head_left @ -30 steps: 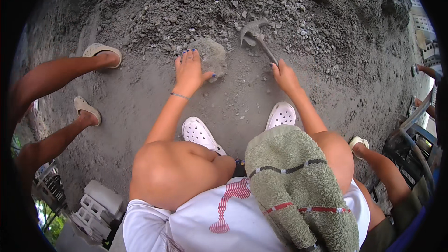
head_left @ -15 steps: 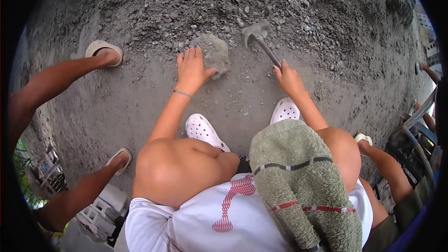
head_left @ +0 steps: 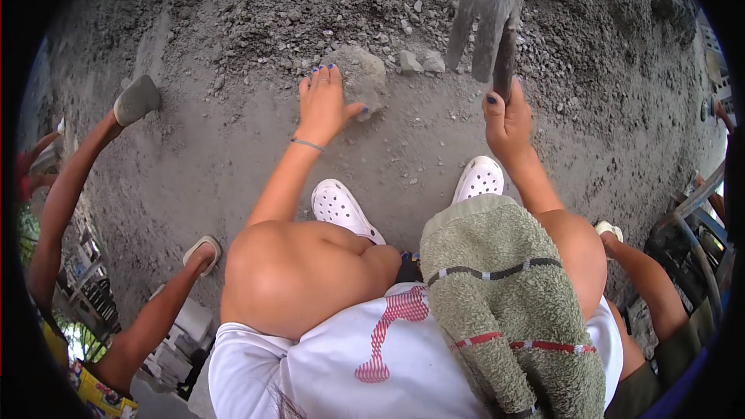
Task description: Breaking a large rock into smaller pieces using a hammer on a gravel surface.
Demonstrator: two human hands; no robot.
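A claw hammer (head_left: 497, 15) with a dust-covered grey head is raised in front of me on the right. My right hand (head_left: 511, 126) is closed round its dark handle, and the two prongs of the claw show. Farther left, a large rough grey stone (head_left: 363, 81) lies on the dusty ground. My left hand (head_left: 320, 109) rests along the stone's left and near side, its fingers stretched out and the thumb spread apart. Two smaller broken stones (head_left: 421, 62) lie just right of the large one.
Loose gravel (head_left: 256, 23) slopes up beyond the stone. My white clogs (head_left: 341, 209) stand near me, and a green towel (head_left: 497, 287) lies over my lap. Another person's legs (head_left: 77, 171) are at the left; another person's leg (head_left: 648, 283) is at the right, near a metal frame (head_left: 698, 256).
My right hand has lifted the hammer up from the ground beside the large stone, slightly to the right. My left hand stays at the stone. The person on the left has shifted a foot.
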